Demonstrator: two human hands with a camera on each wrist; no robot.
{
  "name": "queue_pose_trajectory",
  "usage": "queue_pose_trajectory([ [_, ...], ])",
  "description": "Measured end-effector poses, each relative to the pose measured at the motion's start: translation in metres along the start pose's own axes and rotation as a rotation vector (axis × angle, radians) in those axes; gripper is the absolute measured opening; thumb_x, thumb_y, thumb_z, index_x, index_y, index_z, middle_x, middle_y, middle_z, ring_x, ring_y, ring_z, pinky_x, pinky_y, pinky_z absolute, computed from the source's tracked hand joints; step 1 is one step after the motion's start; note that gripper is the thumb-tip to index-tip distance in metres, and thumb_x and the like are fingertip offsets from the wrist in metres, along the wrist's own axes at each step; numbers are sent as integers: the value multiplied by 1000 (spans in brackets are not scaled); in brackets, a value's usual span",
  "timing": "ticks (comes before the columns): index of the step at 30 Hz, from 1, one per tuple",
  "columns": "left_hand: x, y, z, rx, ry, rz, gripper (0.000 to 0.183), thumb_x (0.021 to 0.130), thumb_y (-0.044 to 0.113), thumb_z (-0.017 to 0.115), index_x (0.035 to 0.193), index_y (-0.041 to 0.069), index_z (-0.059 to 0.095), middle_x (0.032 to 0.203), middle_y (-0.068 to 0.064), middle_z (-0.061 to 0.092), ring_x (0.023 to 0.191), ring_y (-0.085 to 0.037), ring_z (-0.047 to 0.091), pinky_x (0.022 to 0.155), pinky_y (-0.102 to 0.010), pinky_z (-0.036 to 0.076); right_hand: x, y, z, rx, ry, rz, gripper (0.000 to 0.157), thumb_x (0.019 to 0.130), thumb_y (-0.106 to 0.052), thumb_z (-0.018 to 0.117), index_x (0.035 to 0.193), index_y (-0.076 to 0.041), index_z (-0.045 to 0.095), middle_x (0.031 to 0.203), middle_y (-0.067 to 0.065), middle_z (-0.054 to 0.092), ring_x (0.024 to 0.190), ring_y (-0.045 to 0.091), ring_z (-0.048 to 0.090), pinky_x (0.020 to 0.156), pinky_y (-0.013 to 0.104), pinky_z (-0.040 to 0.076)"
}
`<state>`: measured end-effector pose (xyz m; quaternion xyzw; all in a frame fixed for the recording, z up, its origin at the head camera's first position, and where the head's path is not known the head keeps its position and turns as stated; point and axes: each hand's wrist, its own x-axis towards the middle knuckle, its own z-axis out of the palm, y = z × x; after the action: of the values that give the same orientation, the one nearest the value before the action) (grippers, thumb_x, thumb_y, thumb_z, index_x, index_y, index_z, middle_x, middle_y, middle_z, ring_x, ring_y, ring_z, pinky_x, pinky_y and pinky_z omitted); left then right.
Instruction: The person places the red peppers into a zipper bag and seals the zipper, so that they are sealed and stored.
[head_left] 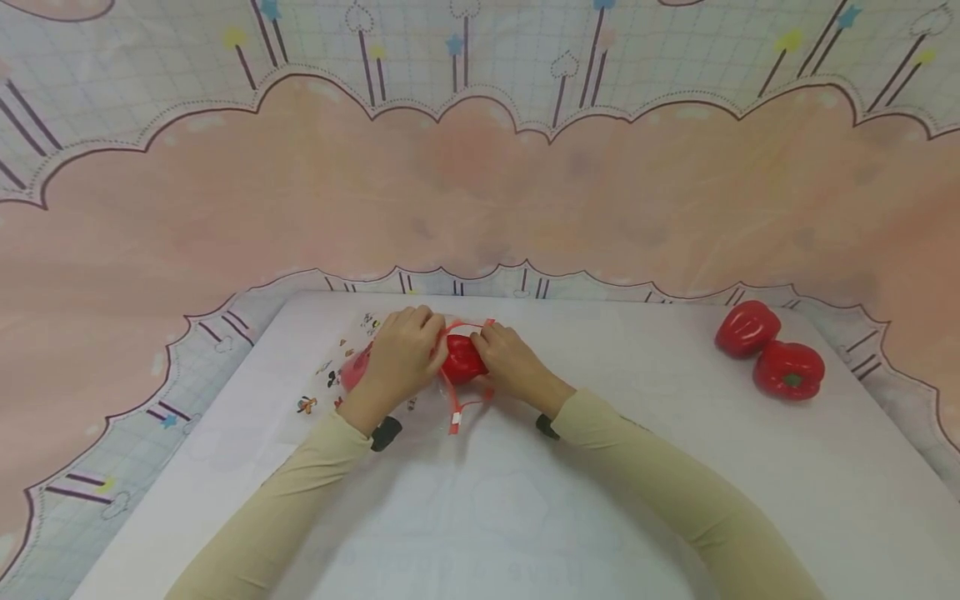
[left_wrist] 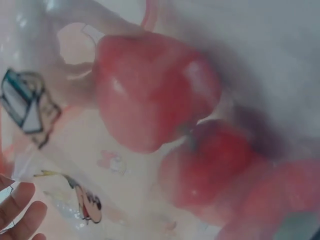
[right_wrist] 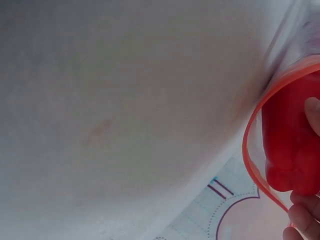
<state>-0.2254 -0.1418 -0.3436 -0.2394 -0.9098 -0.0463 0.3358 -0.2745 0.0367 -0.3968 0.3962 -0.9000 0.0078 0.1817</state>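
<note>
Head view: the left hand (head_left: pixel 397 358) grips the orange rim (head_left: pixel 452 397) of a clear printed bag (head_left: pixel 318 392), fingers curled at its mouth; the right hand (head_left: pixel 517 358) grasps a red pepper (head_left: pixel 463 360), located at that mouth and framed by the rim; a bagged pepper (head_left: pixel 352 369) shows through the film beside the left hand; a loose pepper (head_left: pixel 747 329) and a second loose pepper (head_left: pixel 791 372) rest side by side at the far right of the white table (head_left: pixel 525 508), well apart from both hands; left wrist view: an upper pepper (left_wrist: pixel 150 95), a lower pepper (left_wrist: pixel 200 167) and a corner pepper (left_wrist: pixel 285 200) appear through the film, blurred; fingertips (left_wrist: pixel 31 217) show at lower left, their contact cannot be determined; right wrist view: the rim curves around the red pepper; the thumb lies on it, fingers below
</note>
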Motion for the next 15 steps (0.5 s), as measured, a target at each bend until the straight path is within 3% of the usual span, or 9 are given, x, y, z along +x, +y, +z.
queue_pose_trajectory([
  [7, -1, -3, -5, 20, -102, -65, 16, 83, 17, 63, 94, 4, 63, 88, -12, 64, 81, -26, 58, 77, -37, 52, 1, -1, -1, 10, -49, 10, 67, 72, -35, 79, 128, -7, 55, 108, 11, 60, 101, 20, 53, 87, 29, 51],
  [15, -4, -4, -6, 18, -105, -84, 16, 83, 18, 64, 92, 4, 63, 86, -12, 63, 79, -25, 58, 74, -36, 51, 3, -2, -4, 45, -89, -10, 58, 78, -16, 74, 130, -2, 53, 119, 13, 60, 111, 23, 56, 96, 31, 49],
])
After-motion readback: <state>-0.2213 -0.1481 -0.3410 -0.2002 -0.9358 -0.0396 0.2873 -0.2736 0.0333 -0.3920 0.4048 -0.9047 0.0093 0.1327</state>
